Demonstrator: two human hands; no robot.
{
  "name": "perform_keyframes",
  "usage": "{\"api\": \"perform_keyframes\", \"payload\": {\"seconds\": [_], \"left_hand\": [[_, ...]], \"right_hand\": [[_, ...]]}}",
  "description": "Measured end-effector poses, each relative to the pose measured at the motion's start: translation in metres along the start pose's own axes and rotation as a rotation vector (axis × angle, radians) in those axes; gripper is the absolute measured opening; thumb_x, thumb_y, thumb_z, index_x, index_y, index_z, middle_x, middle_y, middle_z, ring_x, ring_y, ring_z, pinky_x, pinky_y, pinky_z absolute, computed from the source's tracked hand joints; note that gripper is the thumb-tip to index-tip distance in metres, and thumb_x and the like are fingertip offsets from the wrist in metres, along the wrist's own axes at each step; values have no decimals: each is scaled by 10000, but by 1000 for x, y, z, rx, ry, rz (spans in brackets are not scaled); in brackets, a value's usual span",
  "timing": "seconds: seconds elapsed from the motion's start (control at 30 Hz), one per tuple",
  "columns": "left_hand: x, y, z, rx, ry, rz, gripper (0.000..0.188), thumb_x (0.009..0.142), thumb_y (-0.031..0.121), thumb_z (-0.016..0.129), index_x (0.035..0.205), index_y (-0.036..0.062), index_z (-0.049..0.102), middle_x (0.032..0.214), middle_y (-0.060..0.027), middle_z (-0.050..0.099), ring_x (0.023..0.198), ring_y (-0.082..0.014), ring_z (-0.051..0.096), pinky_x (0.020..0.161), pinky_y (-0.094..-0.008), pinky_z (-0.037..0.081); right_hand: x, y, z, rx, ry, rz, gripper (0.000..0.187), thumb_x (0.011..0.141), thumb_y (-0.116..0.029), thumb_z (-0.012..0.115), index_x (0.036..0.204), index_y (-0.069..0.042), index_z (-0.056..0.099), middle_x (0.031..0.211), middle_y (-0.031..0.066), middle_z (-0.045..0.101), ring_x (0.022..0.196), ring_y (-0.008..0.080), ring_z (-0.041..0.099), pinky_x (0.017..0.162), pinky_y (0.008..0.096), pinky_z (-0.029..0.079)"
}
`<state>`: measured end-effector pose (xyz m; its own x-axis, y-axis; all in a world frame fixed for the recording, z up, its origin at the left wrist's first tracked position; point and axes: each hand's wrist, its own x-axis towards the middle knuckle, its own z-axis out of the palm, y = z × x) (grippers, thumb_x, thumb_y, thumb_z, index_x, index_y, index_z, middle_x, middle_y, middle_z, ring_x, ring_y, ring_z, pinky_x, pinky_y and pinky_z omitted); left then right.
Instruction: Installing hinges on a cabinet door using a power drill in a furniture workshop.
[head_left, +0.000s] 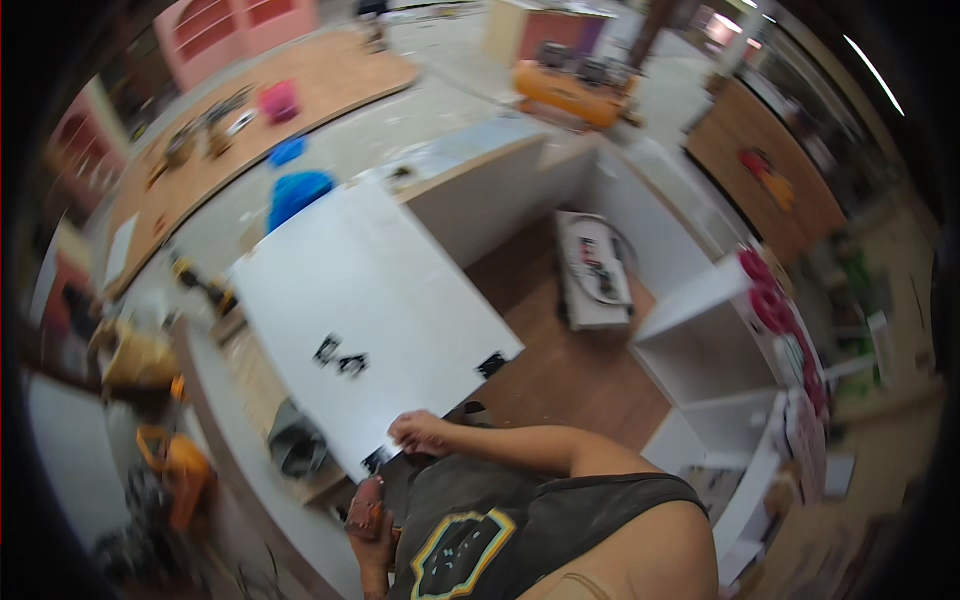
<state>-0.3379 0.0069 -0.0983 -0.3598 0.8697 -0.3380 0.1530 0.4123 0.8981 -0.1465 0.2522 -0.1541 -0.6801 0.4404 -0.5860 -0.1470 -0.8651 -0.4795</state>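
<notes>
Bumping the white panel (pixel 385 285) could dislodge black fittings (pixel 352 364); the right hand (pixel 420 433) half-curls its fingers (contents hidden), the left hand (pixel 371 545) seems too blurred to tell.

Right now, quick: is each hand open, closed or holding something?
Left hand: looks curled; too blurred to tell whether it holds anything.
Right hand: curled, by the white panel; whether it holds anything cannot be told.

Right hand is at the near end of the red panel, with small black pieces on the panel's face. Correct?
Colour is off: the panel is white, not red, as the head view shows. The right hand is at its near end, with small black pieces on its face.
</notes>
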Motion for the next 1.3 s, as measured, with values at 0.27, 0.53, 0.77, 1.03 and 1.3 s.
{"api": "perform_keyframes", "payload": {"seconds": [0.27,0.53,0.77,1.03,1.3], "left_hand": [[89,135,64,266,-349,498,547,820,119,797,1336,1,659,1283,-181,722,1158,-334,709,1001,-411,557],[113,185,131,495,-493,275,490,817,156,815,1263,4,680,1169,-163,747,1052,-298,741,937,-385,575],[128,192,155,603,-566,297,424,882,216,826,1221,-12,711,1106,-156,790,1004,-272,778,882,-367,599],[149,209,179,610,-659,189,460,775,144,834,1190,12,685,1151,-139,725,1059,-297,718,948,-383,564],[165,233,220,552,-680,75,394,820,156,806,1161,-3,687,1088,-137,740,1041,-272,722,908,-381,561]], "right_hand": [[-53,-25,-38,354,-125,-235,71,1013,-102,670,1036,-41,698,898,27,672,790,127,627,751,274,530],[-95,-56,-92,593,42,-322,166,1032,-94,646,1077,60,688,1030,121,713,883,175,705,821,274,621],[-103,-52,-111,707,-56,-302,168,1047,-98,635,1088,55,691,1032,119,721,909,179,722,841,273,636],[-94,-48,-132,847,-64,-315,189,1093,-186,611,1076,-8,670,1062,113,721,897,156,707,847,277,624],[-99,-53,-154,894,-3,-301,178,1091,-192,617,1075,-25,675,1013,91,708,864,152,682,812,279,608]]}}
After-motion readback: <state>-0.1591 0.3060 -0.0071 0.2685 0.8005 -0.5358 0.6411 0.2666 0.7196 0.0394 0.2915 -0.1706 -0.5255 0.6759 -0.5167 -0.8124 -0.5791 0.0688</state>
